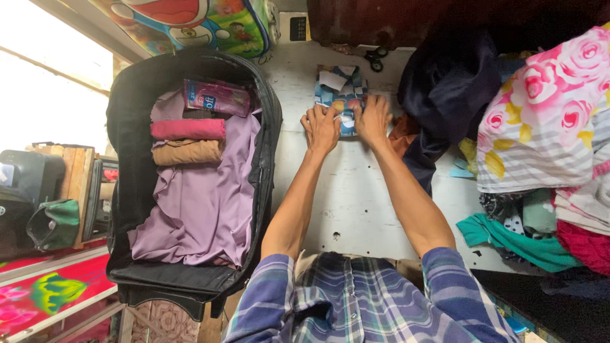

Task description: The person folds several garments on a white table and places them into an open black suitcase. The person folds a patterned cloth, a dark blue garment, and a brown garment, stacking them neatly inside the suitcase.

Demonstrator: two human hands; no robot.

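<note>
On the white table (343,203), both my hands press on a small folded patterned garment (338,89) in blue, white and yellow. My left hand (321,127) holds its near left edge, fingers curled on the cloth. My right hand (373,118) lies on its near right edge. An open black suitcase (127,127) sits to the left, holding a purple cloth (203,203), a rolled pink item (188,129), a rolled tan item (187,152) and a pink packet (217,96).
A heap of clothes fills the right side: a dark navy garment (445,89), a rose-print fabric (546,114), a teal piece (508,238). Black scissors (376,58) lie at the table's far edge. A cartoon-print bag (203,22) stands beyond the suitcase.
</note>
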